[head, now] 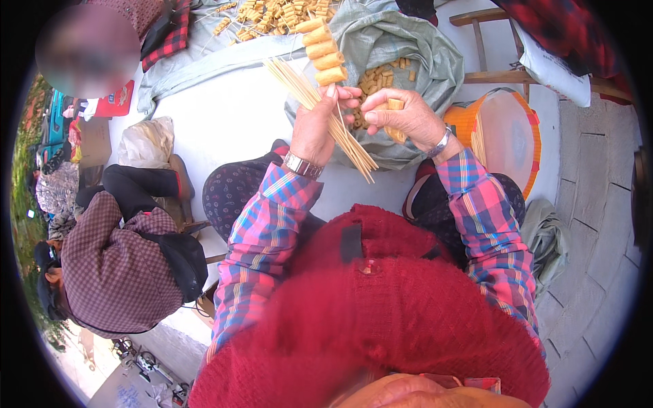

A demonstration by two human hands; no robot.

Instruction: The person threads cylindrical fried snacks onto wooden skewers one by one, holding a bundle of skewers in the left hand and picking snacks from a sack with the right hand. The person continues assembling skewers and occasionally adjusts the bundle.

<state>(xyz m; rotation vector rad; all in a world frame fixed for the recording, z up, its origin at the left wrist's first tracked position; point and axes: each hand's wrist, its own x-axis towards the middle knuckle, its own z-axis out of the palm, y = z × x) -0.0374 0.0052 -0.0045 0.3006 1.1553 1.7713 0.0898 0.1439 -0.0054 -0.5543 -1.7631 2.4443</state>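
Observation:
My left hand (315, 124) is closed on a bundle of thin wooden skewers (301, 91) that slants down to the right. From its fingertips a skewer rises, threaded with several yellow-brown tubular food pieces (321, 50) lying side by side. Close to its right, my right hand (408, 116) holds loose pieces of the same kind (395, 133) in its curled fingers, with thumb and forefinger near my left fingertips. Behind both hands, an open woven plastic sack (433, 61) contains many loose pieces (377, 79).
Many threaded pieces (270, 18) are heaped on a sheet at the top. An orange-rimmed container (533, 127) with skewers stands right of the sack, near a wooden frame (490, 77). A co-worker (122, 260) sits at the left, beside a clear plastic bag (147, 143).

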